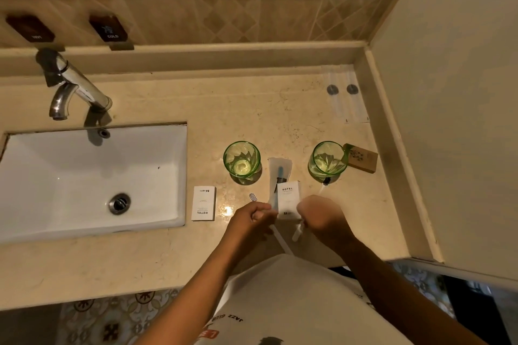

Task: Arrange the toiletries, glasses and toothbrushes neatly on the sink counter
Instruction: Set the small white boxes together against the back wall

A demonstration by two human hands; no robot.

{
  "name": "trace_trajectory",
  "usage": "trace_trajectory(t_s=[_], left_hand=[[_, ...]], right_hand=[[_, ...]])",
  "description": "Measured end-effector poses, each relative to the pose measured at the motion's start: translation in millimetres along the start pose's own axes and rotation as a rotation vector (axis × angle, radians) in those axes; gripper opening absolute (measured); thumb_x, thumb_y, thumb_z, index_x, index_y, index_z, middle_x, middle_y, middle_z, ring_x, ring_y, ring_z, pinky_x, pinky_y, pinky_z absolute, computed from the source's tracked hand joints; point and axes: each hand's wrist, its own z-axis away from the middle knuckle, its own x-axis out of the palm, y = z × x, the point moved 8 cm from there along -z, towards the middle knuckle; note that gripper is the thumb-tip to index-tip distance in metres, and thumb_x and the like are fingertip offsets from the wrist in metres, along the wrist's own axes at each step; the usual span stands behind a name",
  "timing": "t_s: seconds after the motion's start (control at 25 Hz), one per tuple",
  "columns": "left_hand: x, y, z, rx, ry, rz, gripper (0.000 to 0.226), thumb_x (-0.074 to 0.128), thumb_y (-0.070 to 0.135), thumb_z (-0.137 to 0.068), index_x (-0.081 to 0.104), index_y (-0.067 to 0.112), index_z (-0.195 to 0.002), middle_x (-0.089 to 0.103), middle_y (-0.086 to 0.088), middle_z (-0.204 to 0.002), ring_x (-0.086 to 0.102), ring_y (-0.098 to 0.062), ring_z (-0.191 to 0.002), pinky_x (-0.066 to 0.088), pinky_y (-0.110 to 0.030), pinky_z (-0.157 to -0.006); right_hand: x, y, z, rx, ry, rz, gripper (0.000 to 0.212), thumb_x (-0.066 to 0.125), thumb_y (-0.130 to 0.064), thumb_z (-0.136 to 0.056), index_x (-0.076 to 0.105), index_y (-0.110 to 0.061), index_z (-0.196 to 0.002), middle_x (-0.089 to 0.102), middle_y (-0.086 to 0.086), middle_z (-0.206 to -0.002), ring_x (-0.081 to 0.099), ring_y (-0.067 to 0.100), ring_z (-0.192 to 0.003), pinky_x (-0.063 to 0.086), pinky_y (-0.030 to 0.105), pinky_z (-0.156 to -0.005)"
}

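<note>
My left hand [252,216] grips a white toothbrush [253,197], its striped bristles pointing away from me. Curled in a fist, my right hand [322,218] holds a second white toothbrush [326,181] whose dark bristles reach the base of the right green glass [326,159]. A white HOTEL box [288,200] sits between my hands, overlapping a clear packet with a blue-handled item [279,173]. The left green glass [242,162] stands upright behind my left hand. Another white HOTEL box [203,203] lies flat near the sink's edge. Whether a finger touches the middle box I cannot tell.
A brown soap box [361,158] lies against the right glass. Two clear packets [347,92] lie at the counter's back right corner. The white sink basin [92,176] and chrome tap [73,84] fill the left. A wall [448,92] bounds the counter on the right.
</note>
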Motion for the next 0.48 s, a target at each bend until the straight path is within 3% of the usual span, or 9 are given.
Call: trace_trajectory(t_s=[0.12, 0.24, 0.36, 0.48], left_hand=[[-6.7, 24.7, 4.4, 0.086, 0.067, 0.051, 0.021, 0.073, 0.016, -0.091, 0.067, 0.014, -0.111, 0.074, -0.010, -0.100, 0.075, -0.026, -0.082, 0.062, -0.036, -0.070], [-17.1, 50.3, 12.3, 0.149, 0.150, 0.069, 0.018, 0.071, 0.009, -0.090, 0.068, 0.016, -0.106, 0.072, 0.001, -0.092, 0.075, -0.025, -0.086, 0.063, -0.044, -0.077], [-22.4, 72.7, 12.2, 0.195, 0.166, 0.122, 0.019, 0.070, 0.006, -0.090, 0.067, 0.013, -0.107, 0.075, 0.000, -0.092, 0.076, -0.015, -0.079, 0.065, -0.042, -0.077], [-27.2, 94.1, 3.3, 0.226, 0.203, 0.119, 0.020, 0.071, 0.006, -0.089, 0.068, 0.012, -0.108, 0.078, -0.005, -0.096, 0.077, -0.022, -0.084, 0.064, -0.046, -0.080]], right_hand=[[3.8, -16.1, 6.5, -0.024, -0.033, -0.134, 0.024, 0.052, -0.023, -0.096, 0.071, -0.012, -0.087, 0.069, -0.001, -0.069, 0.063, 0.014, -0.061, 0.054, 0.038, -0.064], [-1.4, -40.5, 4.4, -0.051, -0.035, -0.270, 0.024, 0.050, -0.014, -0.101, 0.072, -0.018, -0.094, 0.073, -0.008, -0.083, 0.060, 0.004, -0.056, 0.049, 0.025, -0.054], [-14.3, -56.1, -2.0, -0.065, 0.002, -0.363, 0.023, 0.052, -0.014, -0.101, 0.067, -0.023, -0.117, 0.076, -0.003, -0.096, 0.061, 0.008, -0.058, 0.052, 0.026, -0.056], [-30.2, -68.0, -15.8, -0.109, 0.030, -0.452, 0.021, 0.060, -0.016, -0.099, 0.064, -0.022, -0.119, 0.075, 0.013, -0.093, 0.062, 0.014, -0.060, 0.049, 0.032, -0.054]])
